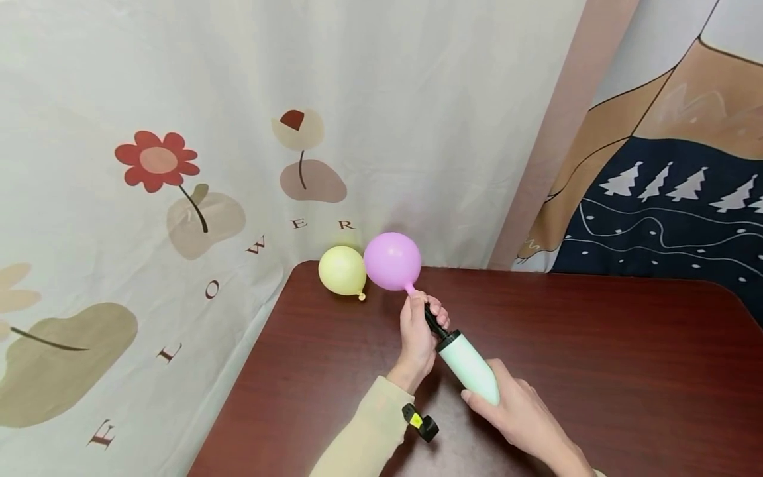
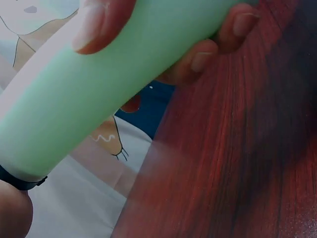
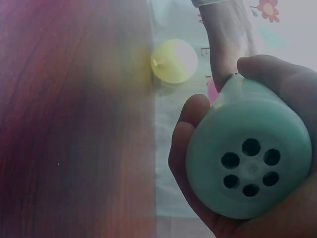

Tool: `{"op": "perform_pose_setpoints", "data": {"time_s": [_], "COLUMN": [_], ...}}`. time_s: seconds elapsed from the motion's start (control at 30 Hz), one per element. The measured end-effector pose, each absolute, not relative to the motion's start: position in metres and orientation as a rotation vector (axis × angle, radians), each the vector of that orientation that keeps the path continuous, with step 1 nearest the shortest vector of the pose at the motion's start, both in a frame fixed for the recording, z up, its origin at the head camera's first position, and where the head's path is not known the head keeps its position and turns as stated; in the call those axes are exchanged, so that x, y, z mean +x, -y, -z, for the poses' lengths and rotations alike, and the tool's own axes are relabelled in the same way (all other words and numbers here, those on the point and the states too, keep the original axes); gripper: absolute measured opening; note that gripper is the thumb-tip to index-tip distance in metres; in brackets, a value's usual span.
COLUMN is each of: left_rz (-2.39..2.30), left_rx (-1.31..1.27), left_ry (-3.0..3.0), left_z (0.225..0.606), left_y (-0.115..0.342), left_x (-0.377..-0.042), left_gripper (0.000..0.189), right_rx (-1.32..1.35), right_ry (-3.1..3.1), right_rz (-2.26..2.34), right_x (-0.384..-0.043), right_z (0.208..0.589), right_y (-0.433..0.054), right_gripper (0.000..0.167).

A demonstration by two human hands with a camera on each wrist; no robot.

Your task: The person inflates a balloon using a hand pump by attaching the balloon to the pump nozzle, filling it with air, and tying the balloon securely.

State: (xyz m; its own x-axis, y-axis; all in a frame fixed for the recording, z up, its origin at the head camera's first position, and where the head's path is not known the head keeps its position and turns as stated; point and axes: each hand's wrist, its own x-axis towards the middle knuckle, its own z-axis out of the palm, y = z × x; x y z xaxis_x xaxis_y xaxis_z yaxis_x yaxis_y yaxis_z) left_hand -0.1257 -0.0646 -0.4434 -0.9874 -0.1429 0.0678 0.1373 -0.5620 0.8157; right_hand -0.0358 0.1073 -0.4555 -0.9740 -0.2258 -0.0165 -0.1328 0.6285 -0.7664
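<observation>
A hand balloon pump (image 1: 469, 366) with a mint-green barrel and a black front end slants across the middle of the head view. My right hand (image 1: 524, 414) grips the barrel near its rear; in the right wrist view the pump's round end (image 3: 251, 166) shows several holes. At the front, my left hand (image 1: 422, 331) holds the black nozzle part (image 1: 435, 321) together with the neck of an inflated purple balloon (image 1: 392, 261). The nozzle tip is hidden by the fingers. Beside the purple balloon lies a tied yellow balloon (image 1: 342, 270).
The dark red-brown wooden table (image 1: 596, 331) runs back to a pale curtain (image 1: 417, 132) printed with flowers and letters. A dark panel with white trees (image 1: 673, 205) hangs at the right. On the left wrist sits a black strap-on device (image 1: 420, 423).
</observation>
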Motion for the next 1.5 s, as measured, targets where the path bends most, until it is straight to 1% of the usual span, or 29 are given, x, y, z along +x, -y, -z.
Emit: {"op": "perform_pose_setpoints", "data": {"time_s": [0.27,0.4,0.57,0.77,0.93,1.2,1.3,1.5], "left_rz": [2.605,2.595,2.577,2.574,2.595,2.664,2.636,2.613], "left_rx": [0.112,0.150,0.182,0.202,0.152,0.028,0.047,0.070], "left_ry": [1.299,1.246,1.228,1.190,1.170,1.305,1.349,1.342], "left_z": [0.437,0.433,0.430,0.428,0.432,0.448,0.450,0.447], "left_y": [0.085,0.099,0.113,0.122,0.109,0.064,0.060,0.070], "left_x": [-0.140,-0.145,-0.149,-0.151,-0.145,-0.118,-0.116,-0.122], "left_gripper": [0.036,0.037,0.036,0.035,0.034,0.031,0.032,0.034], "right_rx": [-0.259,-0.208,-0.258,-0.227,-0.259,-0.217,-0.221,-0.175], "right_ry": [-2.676,-2.596,-2.548,-2.527,-2.538,-2.618,-2.629,-2.575], "right_rz": [1.252,1.195,1.172,1.075,1.068,1.218,1.248,1.270], "right_x": [-0.029,-0.018,-0.005,0.002,0.001,-0.019,-0.023,-0.020], "right_z": [0.452,0.454,0.460,0.465,0.464,0.455,0.455,0.457], "right_y": [-0.102,-0.114,-0.134,-0.149,-0.148,-0.116,-0.110,-0.107], "right_gripper": [0.058,0.060,0.061,0.065,0.063,0.060,0.059,0.059]}}
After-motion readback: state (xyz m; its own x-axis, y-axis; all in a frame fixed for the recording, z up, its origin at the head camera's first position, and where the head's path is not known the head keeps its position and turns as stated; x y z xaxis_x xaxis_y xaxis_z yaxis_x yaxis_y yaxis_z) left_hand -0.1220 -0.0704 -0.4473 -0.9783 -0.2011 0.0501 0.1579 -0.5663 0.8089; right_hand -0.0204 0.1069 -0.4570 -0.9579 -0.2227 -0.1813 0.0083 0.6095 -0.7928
